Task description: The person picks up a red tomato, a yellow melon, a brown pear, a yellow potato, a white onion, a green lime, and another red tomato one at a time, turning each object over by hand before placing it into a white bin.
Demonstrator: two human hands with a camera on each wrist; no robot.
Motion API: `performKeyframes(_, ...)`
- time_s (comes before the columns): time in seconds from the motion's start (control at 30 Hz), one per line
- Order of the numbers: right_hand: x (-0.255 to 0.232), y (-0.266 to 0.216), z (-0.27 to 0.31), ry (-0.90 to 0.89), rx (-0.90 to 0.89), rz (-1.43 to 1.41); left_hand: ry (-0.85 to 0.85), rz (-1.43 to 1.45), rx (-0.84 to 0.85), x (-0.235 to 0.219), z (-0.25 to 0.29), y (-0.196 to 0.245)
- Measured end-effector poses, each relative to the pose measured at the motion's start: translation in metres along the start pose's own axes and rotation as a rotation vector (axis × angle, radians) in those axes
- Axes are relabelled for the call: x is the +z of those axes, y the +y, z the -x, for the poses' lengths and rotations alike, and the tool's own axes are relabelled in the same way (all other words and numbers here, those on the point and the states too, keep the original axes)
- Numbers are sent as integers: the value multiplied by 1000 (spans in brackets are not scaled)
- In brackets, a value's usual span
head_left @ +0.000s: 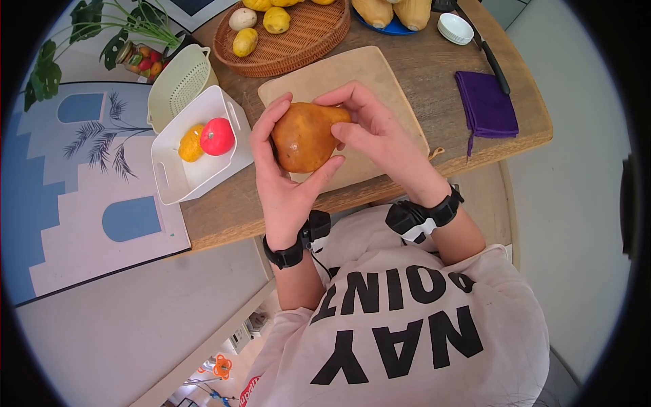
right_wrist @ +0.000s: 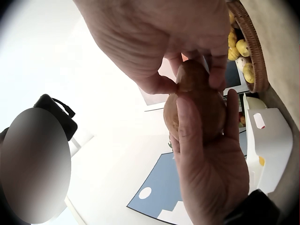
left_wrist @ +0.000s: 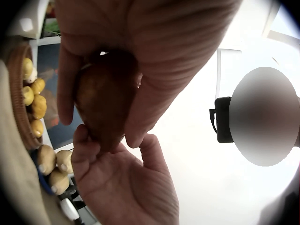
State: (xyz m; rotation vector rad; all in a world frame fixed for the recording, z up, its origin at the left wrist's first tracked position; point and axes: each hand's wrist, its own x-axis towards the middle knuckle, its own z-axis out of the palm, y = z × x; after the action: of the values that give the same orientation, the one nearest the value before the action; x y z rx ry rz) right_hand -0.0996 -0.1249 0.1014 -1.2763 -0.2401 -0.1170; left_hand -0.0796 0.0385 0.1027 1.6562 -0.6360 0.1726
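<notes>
brown pear (head_left: 305, 138) | purple cloth (head_left: 486, 105) | white bin (head_left: 203, 178) | blue-and-pink mat (head_left: 102, 197)

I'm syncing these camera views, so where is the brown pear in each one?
Head: upper middle, held between the left hand and right hand; pear.
Left wrist: left of centre, narrow end down.
Right wrist: right of centre, narrow end up.
Shared landmark: the wicker tray with yellow produce, at the head view's top, the left wrist view's left edge and the right wrist view's upper right.
</notes>
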Motion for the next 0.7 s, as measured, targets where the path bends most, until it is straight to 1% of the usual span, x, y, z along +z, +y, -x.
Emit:
performKeyframes(0.1, -1, -2, 0, 10, 84, -5, 3, 30, -46, 1, 1, 4)
performKeyframes(0.17, -1, 1, 0, 28, 67, -3, 12, 92, -80, 4, 1, 8)
performKeyframes(0.27, -1, -1, -1, 47, 70, 14, -3, 263, -134, 3, -1, 12)
performKeyframes(0.37, -2, 1, -2, 40, 53, 36, 33, 347, -164, 3, -3, 9)
performKeyframes(0.5, 1, 6, -1, 33, 4, 50, 65, 396, -177, 2, -4, 8)
performKeyframes(0.7, 2, 7, -2, 13, 5, 64, 103, 424, -203, 1, -2, 9)
